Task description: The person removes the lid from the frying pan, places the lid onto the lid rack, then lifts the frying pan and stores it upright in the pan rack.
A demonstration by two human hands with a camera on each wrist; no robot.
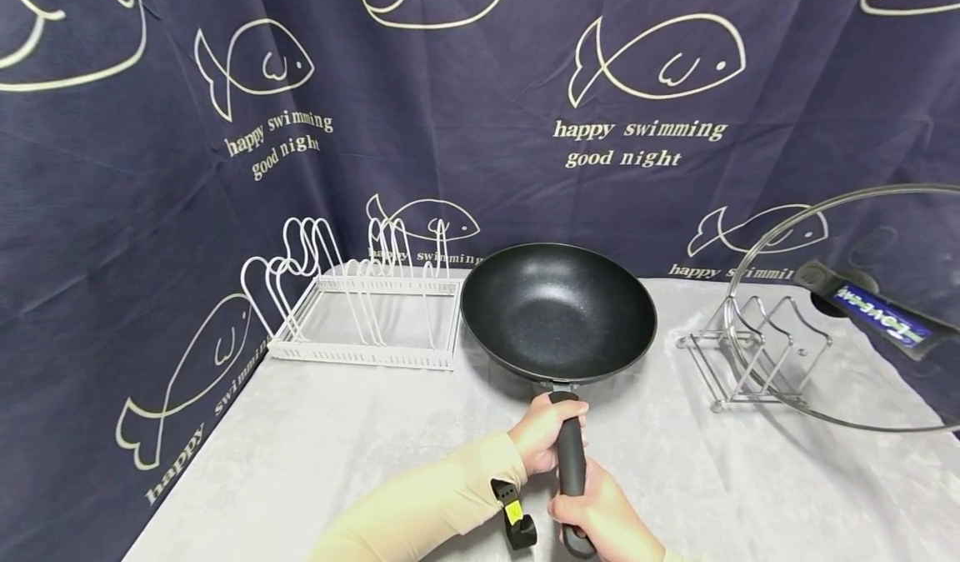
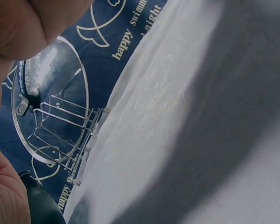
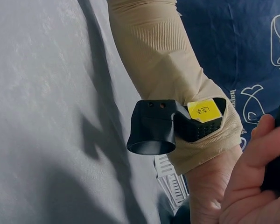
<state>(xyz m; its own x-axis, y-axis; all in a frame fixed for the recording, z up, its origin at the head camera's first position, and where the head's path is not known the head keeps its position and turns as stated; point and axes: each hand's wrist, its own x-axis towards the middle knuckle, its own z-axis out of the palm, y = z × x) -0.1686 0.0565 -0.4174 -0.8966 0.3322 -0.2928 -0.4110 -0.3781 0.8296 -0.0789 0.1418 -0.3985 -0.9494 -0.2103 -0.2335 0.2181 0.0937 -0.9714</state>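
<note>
A black wok (image 1: pixel 558 316) with a long black handle (image 1: pixel 572 454) is held above the middle of the table. My left hand (image 1: pixel 542 434) grips the handle close to the pan. Lower down, near the handle's end, my right hand (image 1: pixel 603 508) has its fingers and thumb wrapped round it. Part of the dark wok (image 2: pixel 42 200) shows beside the left fingers (image 2: pixel 7 191) in the left wrist view. The right wrist view shows the right fingers (image 3: pixel 259 161) curled against the dark handle (image 3: pixel 276 175), with the left forearm crossing beyond.
On the left stands a white wire rack (image 1: pixel 360 355) with upright loops. A chrome wire rack (image 1: pixel 738 395) at the right holds a large glass lid (image 1: pixel 780 416), tilted upright, with a black handle. A dark blue fish-print curtain (image 1: pixel 480 112) hangs behind the grey-white tabletop (image 1: pixel 315 437).
</note>
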